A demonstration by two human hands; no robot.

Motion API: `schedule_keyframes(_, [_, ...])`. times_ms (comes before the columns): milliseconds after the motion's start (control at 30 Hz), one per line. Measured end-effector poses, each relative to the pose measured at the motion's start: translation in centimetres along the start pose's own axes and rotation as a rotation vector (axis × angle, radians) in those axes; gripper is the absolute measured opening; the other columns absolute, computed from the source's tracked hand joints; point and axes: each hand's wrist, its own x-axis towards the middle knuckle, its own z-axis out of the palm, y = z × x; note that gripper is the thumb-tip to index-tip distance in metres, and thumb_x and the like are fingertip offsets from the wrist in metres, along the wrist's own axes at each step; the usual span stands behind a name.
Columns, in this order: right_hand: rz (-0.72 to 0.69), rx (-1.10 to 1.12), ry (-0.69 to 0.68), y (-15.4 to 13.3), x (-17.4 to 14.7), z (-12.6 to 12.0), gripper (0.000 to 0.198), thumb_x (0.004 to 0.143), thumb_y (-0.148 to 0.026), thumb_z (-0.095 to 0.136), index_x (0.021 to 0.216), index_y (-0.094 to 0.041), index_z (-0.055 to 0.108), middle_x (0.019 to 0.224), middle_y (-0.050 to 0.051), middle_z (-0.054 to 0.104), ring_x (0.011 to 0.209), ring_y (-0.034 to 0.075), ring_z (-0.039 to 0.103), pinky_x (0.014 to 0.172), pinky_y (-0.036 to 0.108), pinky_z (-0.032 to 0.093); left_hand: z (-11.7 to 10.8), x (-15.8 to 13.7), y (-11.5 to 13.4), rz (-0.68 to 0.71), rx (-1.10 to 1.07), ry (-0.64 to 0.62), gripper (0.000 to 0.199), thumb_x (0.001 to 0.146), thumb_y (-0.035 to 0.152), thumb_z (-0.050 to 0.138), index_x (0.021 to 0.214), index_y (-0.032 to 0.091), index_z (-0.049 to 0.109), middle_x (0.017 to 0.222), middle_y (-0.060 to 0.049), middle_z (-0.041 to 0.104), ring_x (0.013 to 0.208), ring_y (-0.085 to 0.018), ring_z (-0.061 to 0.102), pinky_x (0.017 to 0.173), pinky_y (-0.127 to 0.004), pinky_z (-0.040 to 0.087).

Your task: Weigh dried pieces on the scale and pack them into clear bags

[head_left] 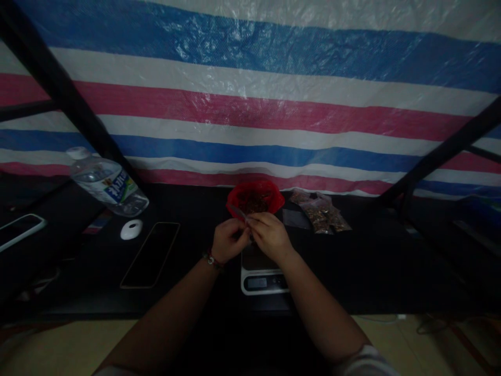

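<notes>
Both of my hands meet over a kitchen scale (262, 261) with a lit display. My left hand (230, 240), a bracelet at its wrist, pinches a small clear plastic bag (238, 211). From the other side my right hand (272, 236) closes its fingers on the same bag; its contents are hard to make out. Just beyond my hands stands a red plastic bag (234, 196), open at the top, with brown bits (256, 202) inside. To its right lie several filled clear bags (319, 215) and a flat clear bag (295, 219).
A large clear bottle (105, 183) leans at the left, near a white rounded case (131, 229) and a dark phone (151, 256). Another phone (19, 230) lies at the far left. Black frame bars (66, 89) and a striped sheet (250, 115) bound the black table (371, 266).
</notes>
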Motion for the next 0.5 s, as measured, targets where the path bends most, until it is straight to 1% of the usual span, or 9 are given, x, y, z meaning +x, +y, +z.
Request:
schedule_keyframes(67, [0.037, 0.008, 0.000, 0.0, 0.3, -0.1, 0.022, 0.086, -0.016, 0.053, 0.101, -0.022, 0.068, 0.095, 0.007, 0.067, 0.089, 0.019, 0.059, 0.082, 0.034, 0.050, -0.3, 0.0, -0.2, 0.097, 0.038, 0.008, 0.007, 0.077, 0.024, 0.060, 0.076, 0.018, 0.061, 0.072, -0.002, 0.064, 0.068, -0.014, 0.060, 0.066, -0.028, 0.048])
schedule_keyframes(100, [0.066, 0.007, 0.000, 0.0, 0.5, -0.3, 0.021, 0.086, -0.017, 0.054, 0.101, -0.022, 0.068, 0.093, 0.006, 0.067, 0.087, 0.019, 0.059, 0.081, 0.034, 0.050, -0.4, 0.0, -0.3, 0.145, 0.072, 0.024, 0.014, 0.074, 0.028, 0.063, 0.084, 0.018, 0.062, 0.082, -0.005, 0.066, 0.078, -0.017, 0.062, 0.073, -0.032, 0.049])
schedule_keyframes(167, [0.111, 0.007, -0.016, 0.1, 0.9, -0.6, 0.020, 0.084, -0.021, 0.059, 0.102, -0.021, 0.067, 0.090, 0.006, 0.067, 0.086, 0.020, 0.058, 0.080, 0.036, 0.049, -0.7, 0.1, -0.6, 0.213, 0.146, 0.028, 0.041, 0.069, 0.034, 0.068, 0.106, 0.020, 0.060, 0.105, -0.010, 0.064, 0.099, -0.025, 0.059, 0.087, -0.041, 0.045])
schedule_keyframes(233, [0.117, 0.006, -0.077, 0.0, 1.2, -1.1, 0.022, 0.079, -0.025, 0.065, 0.100, -0.020, 0.067, 0.091, 0.006, 0.066, 0.088, 0.021, 0.057, 0.083, 0.037, 0.047, -1.0, 0.2, -0.9, 0.234, 0.191, -0.054, 0.059, 0.069, 0.036, 0.067, 0.124, 0.021, 0.051, 0.121, -0.012, 0.058, 0.114, -0.028, 0.052, 0.098, -0.048, 0.037])
schedule_keyframes(267, [0.114, 0.003, -0.117, -0.1, 1.4, -1.3, 0.024, 0.076, -0.027, 0.068, 0.099, -0.020, 0.067, 0.093, 0.006, 0.066, 0.090, 0.021, 0.057, 0.084, 0.037, 0.046, -1.1, 0.3, -1.1, 0.230, 0.202, -0.109, 0.064, 0.071, 0.035, 0.066, 0.130, 0.021, 0.046, 0.124, -0.012, 0.057, 0.116, -0.029, 0.050, 0.101, -0.049, 0.034])
schedule_keyframes(333, [0.114, -0.003, -0.190, -0.4, 1.5, -1.7, 0.027, 0.072, -0.029, 0.072, 0.098, -0.021, 0.067, 0.097, 0.006, 0.064, 0.093, 0.022, 0.056, 0.086, 0.037, 0.044, -1.2, 0.5, -1.4, 0.210, 0.201, -0.190, 0.069, 0.073, 0.036, 0.063, 0.136, 0.021, 0.040, 0.124, -0.011, 0.058, 0.116, -0.028, 0.050, 0.104, -0.050, 0.030])
schedule_keyframes(433, [0.118, 0.027, -0.257, -0.8, 1.5, -2.1, 0.029, 0.072, -0.027, 0.071, 0.100, -0.023, 0.066, 0.101, 0.005, 0.062, 0.097, 0.021, 0.055, 0.088, 0.037, 0.043, -1.3, 0.6, -1.6, 0.204, 0.161, -0.253, 0.074, 0.072, 0.040, 0.064, 0.137, 0.019, 0.038, 0.120, -0.012, 0.059, 0.111, -0.028, 0.053, 0.102, -0.050, 0.031])
schedule_keyframes(500, [0.120, 0.086, -0.259, -0.8, 1.4, -2.6, 0.027, 0.075, -0.025, 0.068, 0.101, -0.023, 0.066, 0.103, 0.005, 0.061, 0.099, 0.021, 0.054, 0.090, 0.036, 0.043, -1.3, 0.6, -1.7, 0.187, 0.131, -0.276, 0.074, 0.071, 0.043, 0.065, 0.136, 0.019, 0.039, 0.118, -0.012, 0.060, 0.110, -0.029, 0.053, 0.100, -0.049, 0.034])
